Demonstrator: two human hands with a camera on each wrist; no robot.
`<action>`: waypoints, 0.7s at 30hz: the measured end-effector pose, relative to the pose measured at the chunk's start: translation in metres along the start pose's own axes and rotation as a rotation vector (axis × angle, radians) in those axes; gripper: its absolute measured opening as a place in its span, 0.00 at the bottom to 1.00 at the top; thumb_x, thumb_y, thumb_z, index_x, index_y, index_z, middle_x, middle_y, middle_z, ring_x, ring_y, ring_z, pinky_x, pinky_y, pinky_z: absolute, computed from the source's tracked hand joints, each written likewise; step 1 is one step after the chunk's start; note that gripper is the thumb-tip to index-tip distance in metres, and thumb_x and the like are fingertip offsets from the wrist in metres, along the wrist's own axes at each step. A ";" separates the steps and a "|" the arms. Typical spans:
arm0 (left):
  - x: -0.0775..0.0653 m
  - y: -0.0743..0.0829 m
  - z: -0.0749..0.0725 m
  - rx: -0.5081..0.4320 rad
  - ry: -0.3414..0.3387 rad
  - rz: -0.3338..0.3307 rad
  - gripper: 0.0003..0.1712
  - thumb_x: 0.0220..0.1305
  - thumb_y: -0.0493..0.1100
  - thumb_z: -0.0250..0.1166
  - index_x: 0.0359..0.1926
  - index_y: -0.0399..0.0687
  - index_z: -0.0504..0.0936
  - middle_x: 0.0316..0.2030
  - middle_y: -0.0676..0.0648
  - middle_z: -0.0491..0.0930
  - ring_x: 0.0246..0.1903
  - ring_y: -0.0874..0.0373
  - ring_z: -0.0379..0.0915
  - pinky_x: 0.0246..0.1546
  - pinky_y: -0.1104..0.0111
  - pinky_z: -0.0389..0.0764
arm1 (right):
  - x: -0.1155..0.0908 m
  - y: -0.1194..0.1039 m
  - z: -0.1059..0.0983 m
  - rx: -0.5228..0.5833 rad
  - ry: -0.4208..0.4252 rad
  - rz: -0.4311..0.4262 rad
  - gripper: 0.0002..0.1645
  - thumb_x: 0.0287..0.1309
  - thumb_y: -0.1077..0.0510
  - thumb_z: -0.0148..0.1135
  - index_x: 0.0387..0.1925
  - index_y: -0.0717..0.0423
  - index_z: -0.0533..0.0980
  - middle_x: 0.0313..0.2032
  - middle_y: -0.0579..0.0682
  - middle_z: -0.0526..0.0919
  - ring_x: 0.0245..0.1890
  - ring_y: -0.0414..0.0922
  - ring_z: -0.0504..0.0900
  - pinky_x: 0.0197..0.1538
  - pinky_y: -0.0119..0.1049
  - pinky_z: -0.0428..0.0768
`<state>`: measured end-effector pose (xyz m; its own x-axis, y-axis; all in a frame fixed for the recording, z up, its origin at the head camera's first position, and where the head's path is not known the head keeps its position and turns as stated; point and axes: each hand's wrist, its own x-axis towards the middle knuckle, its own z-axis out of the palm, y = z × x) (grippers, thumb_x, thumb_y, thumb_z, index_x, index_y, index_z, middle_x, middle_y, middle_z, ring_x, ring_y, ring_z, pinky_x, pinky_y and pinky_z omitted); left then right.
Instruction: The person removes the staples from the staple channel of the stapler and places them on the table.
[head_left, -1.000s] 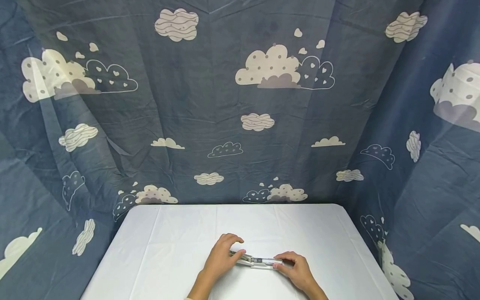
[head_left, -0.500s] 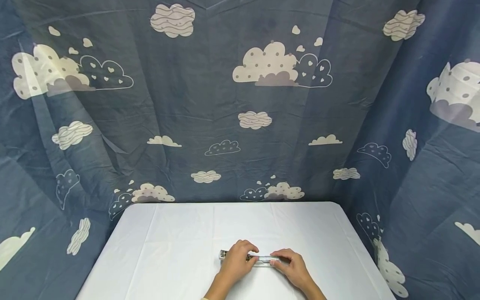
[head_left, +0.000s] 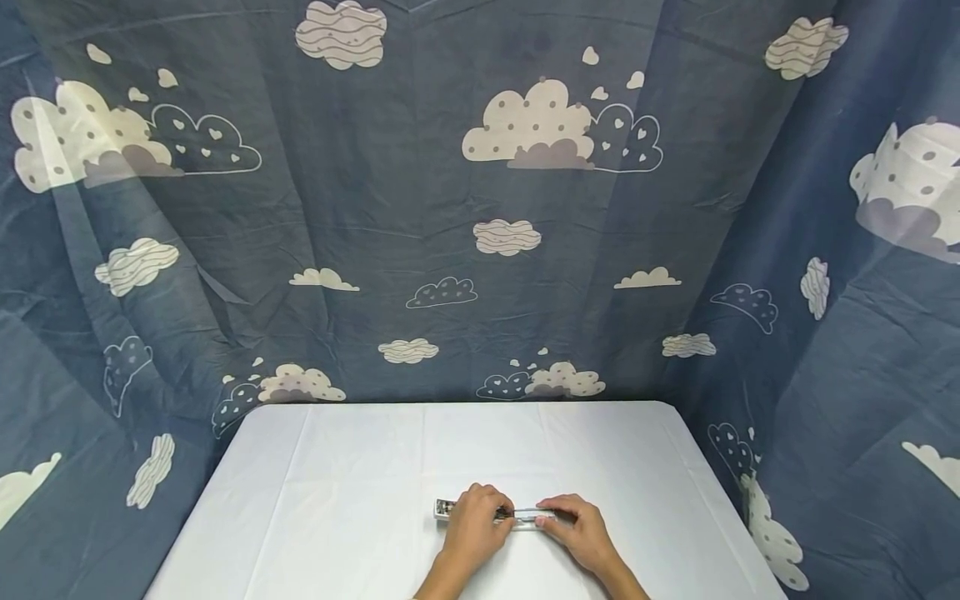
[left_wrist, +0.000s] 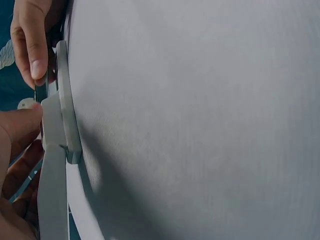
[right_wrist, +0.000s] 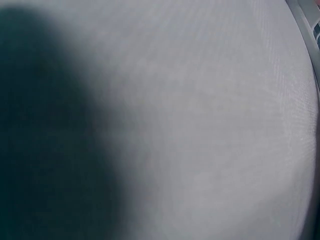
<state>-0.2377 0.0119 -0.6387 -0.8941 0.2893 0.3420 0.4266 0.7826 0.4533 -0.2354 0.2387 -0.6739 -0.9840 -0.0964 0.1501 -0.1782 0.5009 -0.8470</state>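
Observation:
A white stapler lies on the white table, swung open so that its top arm points left and its base and metal magazine point right. My left hand holds it around the middle, thumb in front and fingers behind. At the right end, my right hand pinches the magazine end between thumb and fingers. In the left wrist view the stapler's pale side runs up the left edge, and the right fingertips meet at a thin metal part. Whether staples sit in the magazine cannot be made out.
The white-covered table extends around both hands. Dark blue curtains with cloud prints hang behind it and on both sides. The right wrist view shows mostly tabletop and a dark blurred shadow.
My left hand has moved right along the stapler, from its left part to its middle, uncovering the left end. The right hand stays at the right end. The head view has shifted slightly.

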 end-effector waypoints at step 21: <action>-0.013 0.014 0.007 0.089 0.037 -0.012 0.04 0.57 0.45 0.77 0.34 0.55 0.90 0.40 0.56 0.86 0.43 0.60 0.77 0.53 0.58 0.81 | 0.000 -0.001 0.003 0.018 0.041 -0.002 0.12 0.52 0.51 0.80 0.40 0.42 0.89 0.41 0.38 0.90 0.45 0.32 0.80 0.54 0.27 0.79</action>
<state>-0.2214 0.0228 -0.6427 -0.8925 0.2603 0.3683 0.4009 0.8321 0.3834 -0.2347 0.2353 -0.6747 -0.9831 -0.0614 0.1722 -0.1802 0.4847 -0.8559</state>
